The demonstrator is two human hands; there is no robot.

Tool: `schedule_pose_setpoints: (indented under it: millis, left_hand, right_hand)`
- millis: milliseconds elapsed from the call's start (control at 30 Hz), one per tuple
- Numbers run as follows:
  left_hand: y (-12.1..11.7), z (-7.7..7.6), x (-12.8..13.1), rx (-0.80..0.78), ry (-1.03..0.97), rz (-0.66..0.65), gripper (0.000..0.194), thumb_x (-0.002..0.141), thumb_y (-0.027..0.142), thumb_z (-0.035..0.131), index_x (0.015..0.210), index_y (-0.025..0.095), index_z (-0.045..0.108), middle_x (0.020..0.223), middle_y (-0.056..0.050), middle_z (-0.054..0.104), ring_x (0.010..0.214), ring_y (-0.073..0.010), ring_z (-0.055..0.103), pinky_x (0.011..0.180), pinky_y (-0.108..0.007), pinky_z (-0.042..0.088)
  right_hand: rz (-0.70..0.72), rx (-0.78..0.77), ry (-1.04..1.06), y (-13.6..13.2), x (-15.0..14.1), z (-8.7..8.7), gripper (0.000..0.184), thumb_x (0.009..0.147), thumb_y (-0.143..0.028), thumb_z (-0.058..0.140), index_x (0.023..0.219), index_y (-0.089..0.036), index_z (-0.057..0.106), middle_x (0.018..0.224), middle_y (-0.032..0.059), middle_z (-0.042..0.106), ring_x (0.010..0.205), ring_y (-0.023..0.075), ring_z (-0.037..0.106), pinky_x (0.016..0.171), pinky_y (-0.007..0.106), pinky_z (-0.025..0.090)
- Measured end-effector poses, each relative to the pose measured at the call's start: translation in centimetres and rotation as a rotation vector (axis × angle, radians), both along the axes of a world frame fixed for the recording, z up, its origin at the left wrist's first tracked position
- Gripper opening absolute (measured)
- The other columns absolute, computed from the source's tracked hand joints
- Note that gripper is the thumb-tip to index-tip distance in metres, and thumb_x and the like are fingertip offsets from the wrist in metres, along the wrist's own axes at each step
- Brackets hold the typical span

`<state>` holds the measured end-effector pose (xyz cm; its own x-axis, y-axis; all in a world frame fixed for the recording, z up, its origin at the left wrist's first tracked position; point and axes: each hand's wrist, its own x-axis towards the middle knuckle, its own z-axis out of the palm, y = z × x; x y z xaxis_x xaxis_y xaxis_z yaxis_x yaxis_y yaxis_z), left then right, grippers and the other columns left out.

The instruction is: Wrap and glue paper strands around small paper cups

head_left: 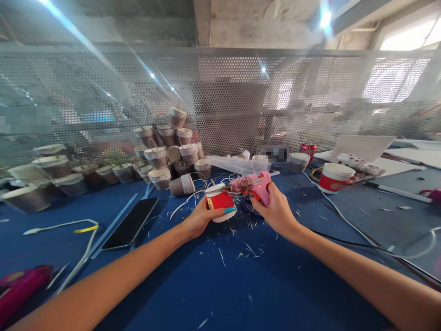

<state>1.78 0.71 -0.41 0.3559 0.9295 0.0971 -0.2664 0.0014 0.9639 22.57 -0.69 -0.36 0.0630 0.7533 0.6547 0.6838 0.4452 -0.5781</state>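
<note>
In the middle of the head view, my left hand (200, 218) is wrapped round a red and white paper cup (220, 200), tilted slightly, its thumb across the red band. My right hand (277, 210) grips a pink glue gun (261, 187) by its handle. The gun's nozzle end points left and meets the cup near its rim; whether it touches cannot be made out. A small orange light glows on the gun's side. Just behind, a brown wrapped cup (182, 185) lies on its side.
Stacked brown cups (156, 157) stand at the back left. A black phone (131, 224) lies left of my hands. Another red and white cup (335, 178) stands right, near a white cable (339, 210). Scraps litter the blue table (220, 285); a perforated metal panel (227, 92) rises behind.
</note>
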Motion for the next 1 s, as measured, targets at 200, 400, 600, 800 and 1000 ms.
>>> schedule_pose_setpoints:
  millis: [200,400,600,800,1000]
  left_hand:
    - [-0.01,0.02,-0.01,-0.002,-0.006,-0.004,0.067,0.049,0.019,0.079,0.110,0.011,0.052,0.099,-0.013,0.065,0.091,-0.0250,0.062,0.086,-0.038,0.043]
    - [0.14,-0.14,-0.08,0.005,-0.015,-0.016,0.066,0.049,0.020,0.080,0.108,0.012,0.052,0.100,-0.012,0.064,0.092,-0.0256,0.061,0.088,-0.041,0.041]
    - [0.09,-0.20,-0.08,-0.008,-0.017,-0.006,0.063,0.049,0.018,0.080,0.106,0.012,0.053,0.099,-0.012,0.064,0.091,-0.0254,0.061,0.087,-0.040,0.042]
    - [-0.01,-0.09,-0.08,-0.021,-0.057,-0.008,0.066,0.048,0.017,0.080,0.107,0.013,0.052,0.099,-0.011,0.064,0.091,-0.0260,0.061,0.088,-0.041,0.042]
    - [-0.14,0.15,0.01,-0.035,-0.062,0.011,0.068,0.047,0.016,0.080,0.109,0.013,0.052,0.097,-0.010,0.064,0.090,-0.0251,0.061,0.085,-0.039,0.043]
  right_hand:
    - [0.009,0.016,-0.012,-0.02,-0.04,0.14,0.026,0.070,-0.034,0.051,0.068,-0.023,0.027,0.061,-0.0019,0.041,0.052,0.0105,0.035,0.047,0.025,0.028]
    - [0.004,0.027,-0.032,-0.03,-0.01,0.28,0.024,0.070,-0.033,0.050,0.067,-0.023,0.028,0.064,-0.0006,0.043,0.056,0.0116,0.038,0.050,0.026,0.029]
    - [-0.002,0.010,-0.034,-0.17,-0.06,0.32,0.022,0.071,-0.032,0.050,0.066,-0.022,0.030,0.064,0.0000,0.045,0.056,0.0120,0.039,0.051,0.026,0.029]
    - [-0.020,0.017,-0.023,0.10,-0.02,0.04,0.022,0.070,-0.030,0.050,0.066,-0.023,0.030,0.062,-0.0016,0.043,0.054,0.0113,0.037,0.050,0.025,0.028]
    - [-0.026,-0.004,-0.022,0.14,0.07,-0.12,0.023,0.071,-0.032,0.050,0.066,-0.023,0.030,0.061,-0.0017,0.042,0.054,0.0119,0.038,0.051,0.026,0.029]
